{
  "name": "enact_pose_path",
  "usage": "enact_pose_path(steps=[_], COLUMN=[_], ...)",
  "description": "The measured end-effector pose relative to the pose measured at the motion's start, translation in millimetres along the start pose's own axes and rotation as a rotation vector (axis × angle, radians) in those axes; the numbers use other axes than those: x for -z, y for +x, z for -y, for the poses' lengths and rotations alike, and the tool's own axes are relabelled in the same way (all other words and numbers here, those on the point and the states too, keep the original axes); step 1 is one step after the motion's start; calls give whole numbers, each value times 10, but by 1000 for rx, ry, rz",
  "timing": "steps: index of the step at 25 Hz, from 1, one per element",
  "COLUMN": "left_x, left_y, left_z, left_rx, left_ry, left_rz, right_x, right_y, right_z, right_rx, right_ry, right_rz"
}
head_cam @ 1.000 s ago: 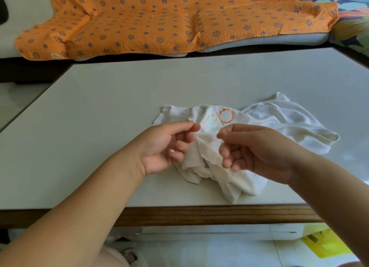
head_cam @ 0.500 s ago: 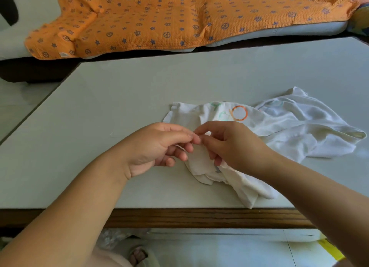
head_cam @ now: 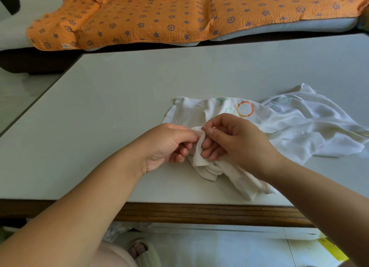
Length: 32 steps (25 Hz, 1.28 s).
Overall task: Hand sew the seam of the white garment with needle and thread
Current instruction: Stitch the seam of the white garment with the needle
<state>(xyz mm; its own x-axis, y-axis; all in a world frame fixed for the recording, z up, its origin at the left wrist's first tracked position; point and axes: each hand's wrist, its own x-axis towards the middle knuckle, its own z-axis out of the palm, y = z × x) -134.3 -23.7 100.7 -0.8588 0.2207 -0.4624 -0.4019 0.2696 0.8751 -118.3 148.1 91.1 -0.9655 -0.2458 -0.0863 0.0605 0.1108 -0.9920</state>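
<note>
So the left hand (head_cam: 167, 145) pinches the white garment (head_cam: 299, 127) tight — ready for the needle (head_cam: 203, 125) the right hand (head_cam: 235, 141) pinches.

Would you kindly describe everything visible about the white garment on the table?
The white garment is thin-looking cloth, crumpled on the table, with an orange ring and faint green marks printed on it. Its near edge is lifted, pinched by the left hand and touched by the right hand, which holds a needle.
</note>
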Motion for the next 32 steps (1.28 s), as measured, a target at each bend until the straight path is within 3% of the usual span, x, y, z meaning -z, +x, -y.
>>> enact_pose_path(steps=[6,10,12,15,18,22,26,32], left_x=[-60,-61,-44,-47,-60,-60,-76,-123], left_y=[-13,-11,-10,-10,4,41,58,54], left_z=[43,54,57,66,58,48,36,-34], left_rx=[-102,-127,-107,-82,-49,-73,-222,-234], left_ry=[384,380,295,143,10,-136,29,181], left_rz=[-101,-125,-115,-71,-45,-21,-26,24], right_x=[-52,-22,53,152,186,218,253,289], right_y=[-38,-41,-20,-3,-11,-7,4,-20], right_z=[7,51,71,77,5,-11,-22,0], right_rx=[14,23,-46,-214,-303,-293,-265,-258], right_ry=[-69,-157,31,593,829,869,847,833], right_rz=[-58,-164,-177,-68,-56,-81,-78,-30])
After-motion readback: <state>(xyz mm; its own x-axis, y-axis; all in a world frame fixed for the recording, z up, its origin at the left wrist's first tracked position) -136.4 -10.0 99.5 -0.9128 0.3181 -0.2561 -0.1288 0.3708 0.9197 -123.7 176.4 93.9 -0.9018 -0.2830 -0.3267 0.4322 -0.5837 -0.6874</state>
